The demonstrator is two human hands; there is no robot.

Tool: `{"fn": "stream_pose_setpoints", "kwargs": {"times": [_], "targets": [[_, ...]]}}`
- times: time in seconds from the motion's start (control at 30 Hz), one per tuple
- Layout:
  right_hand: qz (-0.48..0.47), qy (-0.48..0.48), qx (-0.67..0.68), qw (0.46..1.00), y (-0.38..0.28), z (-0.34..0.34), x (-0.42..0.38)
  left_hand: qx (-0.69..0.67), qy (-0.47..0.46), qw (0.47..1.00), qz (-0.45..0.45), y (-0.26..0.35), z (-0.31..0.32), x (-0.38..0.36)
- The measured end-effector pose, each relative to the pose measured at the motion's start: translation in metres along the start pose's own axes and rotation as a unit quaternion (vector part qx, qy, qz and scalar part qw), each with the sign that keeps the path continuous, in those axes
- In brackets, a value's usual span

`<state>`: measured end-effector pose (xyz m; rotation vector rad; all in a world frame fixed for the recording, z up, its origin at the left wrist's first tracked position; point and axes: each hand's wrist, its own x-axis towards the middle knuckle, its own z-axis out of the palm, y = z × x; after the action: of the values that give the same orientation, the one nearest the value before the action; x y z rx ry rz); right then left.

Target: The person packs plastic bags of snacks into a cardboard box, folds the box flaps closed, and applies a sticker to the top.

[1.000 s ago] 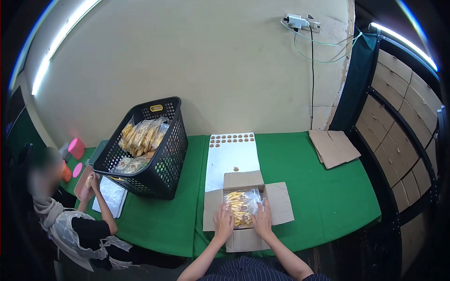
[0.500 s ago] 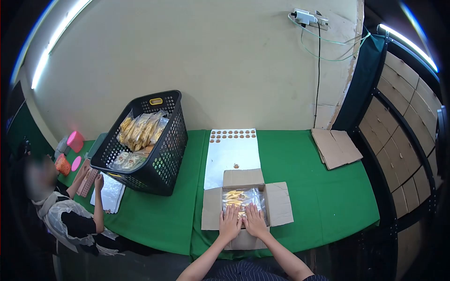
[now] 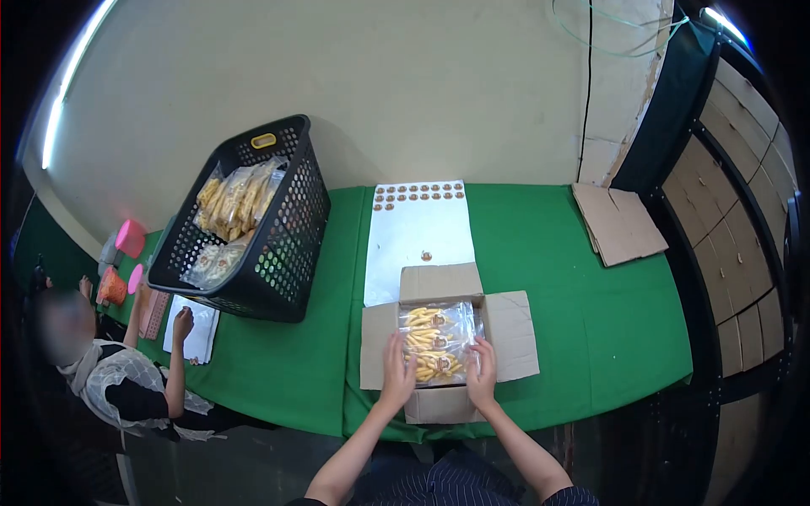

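An open cardboard box stands in front of me with its flaps folded outward. Inside lie clear plastic bags of yellow stick-shaped snacks, with small round stickers on them. My left hand is at the left side of the box opening, fingers extended along the edge of the bags. On the opposite side, my right hand rests beside the bags, its fingers also apart. Neither hand is closed around anything; how firmly they touch the bags cannot be made out.
A white sheet with rows of round stickers lies behind the box. A black basket of filled bags stands left. Flattened cardboard lies at the right. Another person works at the far left near a pink container.
My hands have moved apart from the middle of the bags to the two sides of the box, uncovering the bags. The camera view has tilted downward.
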<state>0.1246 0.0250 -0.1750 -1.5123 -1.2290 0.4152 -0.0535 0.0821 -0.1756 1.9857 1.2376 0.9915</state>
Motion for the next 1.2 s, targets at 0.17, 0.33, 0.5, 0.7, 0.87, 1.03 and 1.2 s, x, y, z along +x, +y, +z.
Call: {"fn": "stream_pose_setpoints", "kwargs": {"times": [0.17,0.33,0.5,0.7,0.87,1.03,1.2], "targets": [[0.086,0.185,0.070,0.976,0.002,-0.017,-0.002,0.055,-0.013,0.998,-0.016,-0.020,-0.015,0.042],[0.079,0.046,-0.024,0.996,0.017,-0.051,0.012,0.123,-0.093,0.986,-0.056,-0.047,-0.007,0.095],[0.045,-0.016,-0.185,0.982,0.017,-0.041,-0.006,-0.135,-0.052,0.977,-0.159,-0.058,0.000,0.119],[0.055,0.018,-0.141,0.988,0.024,-0.033,-0.010,-0.226,-0.062,0.966,-0.109,-0.072,-0.010,0.104],[0.045,0.013,-0.142,0.989,0.025,-0.034,-0.008,0.132,-0.048,0.990,-0.005,-0.041,-0.016,0.088],[0.046,0.017,-0.144,0.988,0.025,-0.033,-0.009,0.209,0.049,0.948,-0.235,-0.033,-0.014,0.072],[0.047,0.022,-0.130,0.990,0.028,-0.032,-0.009,0.035,0.012,0.907,-0.419,-0.052,-0.011,0.069]]}}
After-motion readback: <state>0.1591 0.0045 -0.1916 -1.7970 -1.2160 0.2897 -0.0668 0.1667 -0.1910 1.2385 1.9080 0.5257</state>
